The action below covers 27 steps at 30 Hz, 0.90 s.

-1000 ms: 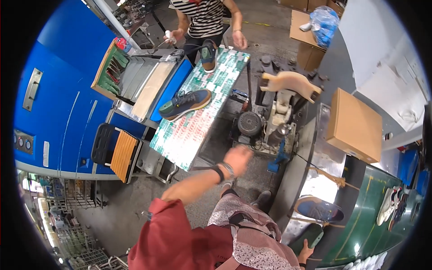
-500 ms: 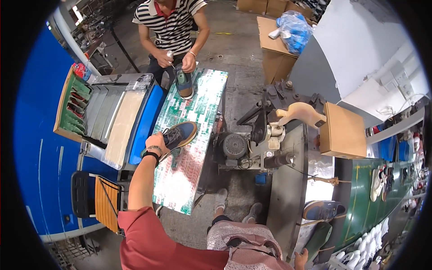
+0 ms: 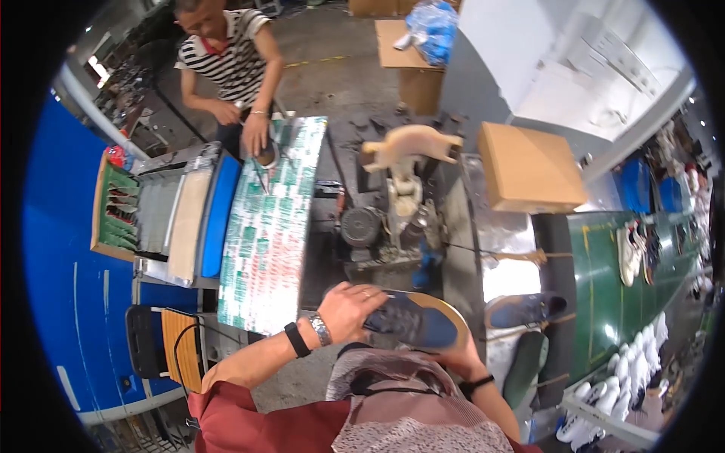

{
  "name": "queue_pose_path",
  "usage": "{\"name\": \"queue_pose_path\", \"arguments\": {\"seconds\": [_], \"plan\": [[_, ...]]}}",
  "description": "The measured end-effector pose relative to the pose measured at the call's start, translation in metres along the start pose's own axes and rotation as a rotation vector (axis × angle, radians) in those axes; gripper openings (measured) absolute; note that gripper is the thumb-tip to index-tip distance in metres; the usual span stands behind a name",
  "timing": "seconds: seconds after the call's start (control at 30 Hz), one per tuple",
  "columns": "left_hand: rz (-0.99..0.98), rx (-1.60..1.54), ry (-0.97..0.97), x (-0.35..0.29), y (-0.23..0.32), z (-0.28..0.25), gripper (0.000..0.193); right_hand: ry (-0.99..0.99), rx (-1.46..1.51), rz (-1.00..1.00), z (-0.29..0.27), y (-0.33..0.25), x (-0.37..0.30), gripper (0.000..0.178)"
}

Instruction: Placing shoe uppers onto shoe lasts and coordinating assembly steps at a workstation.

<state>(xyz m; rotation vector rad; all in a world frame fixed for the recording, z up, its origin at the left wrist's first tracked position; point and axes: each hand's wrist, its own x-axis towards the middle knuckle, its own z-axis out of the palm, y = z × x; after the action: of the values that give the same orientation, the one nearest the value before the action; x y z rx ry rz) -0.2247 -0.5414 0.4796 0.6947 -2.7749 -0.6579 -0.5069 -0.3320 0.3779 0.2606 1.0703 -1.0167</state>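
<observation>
A navy lace-up shoe point(image 3: 423, 323) with a tan edge and pale sole is held sideways in front of my body. My left hand point(image 3: 350, 311) is closed round its heel and collar end, fingers over the top. At the toe end, my right hand point(image 3: 462, 356) grips the shoe from below; its fingers are partly hidden behind it. To the right, a second navy shoe point(image 3: 521, 310) lies on the conveyor. Beside it is a dark green, sole-shaped piece point(image 3: 526, 368).
A patterned table point(image 3: 260, 279) stands ahead left, where a co-worker point(image 3: 226, 68) handles another shoe. A machine with a motor point(image 3: 361, 228) and curved cream part point(image 3: 414, 145) stands ahead. A cardboard box point(image 3: 531, 167) is to its right; a chair point(image 3: 180, 343) stands left.
My left hand has lifted the navy shoe off the table and brought it right, towards my body. My right hand has left the green piece and taken hold of the shoe's toe end.
</observation>
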Motion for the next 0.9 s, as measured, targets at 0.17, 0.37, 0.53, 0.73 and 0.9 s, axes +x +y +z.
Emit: {"name": "queue_pose_path", "arguments": {"seconds": [0.17,0.37,0.53,0.73,0.9], "plan": [[0.344,0.069,0.275,0.066,0.079,0.022,0.064,-0.339,0.174,-0.206,0.053,-0.058,-0.052,0.074],[0.009,-0.070,0.357,0.087,0.093,0.051,0.086,-0.129,-0.347,-0.848,0.074,-0.119,-0.039,0.083],[-0.163,-0.308,0.509,0.099,0.060,0.063,0.105,0.086,-0.829,-1.198,0.143,-0.147,-0.005,0.096],[-0.238,-0.468,0.552,0.089,0.039,0.069,0.105,0.418,-1.312,-1.265,0.200,-0.137,-0.011,0.106],[-0.175,-0.704,0.746,0.093,0.029,0.076,0.086,0.603,-1.804,-0.976,0.266,-0.152,-0.020,0.119]]}}
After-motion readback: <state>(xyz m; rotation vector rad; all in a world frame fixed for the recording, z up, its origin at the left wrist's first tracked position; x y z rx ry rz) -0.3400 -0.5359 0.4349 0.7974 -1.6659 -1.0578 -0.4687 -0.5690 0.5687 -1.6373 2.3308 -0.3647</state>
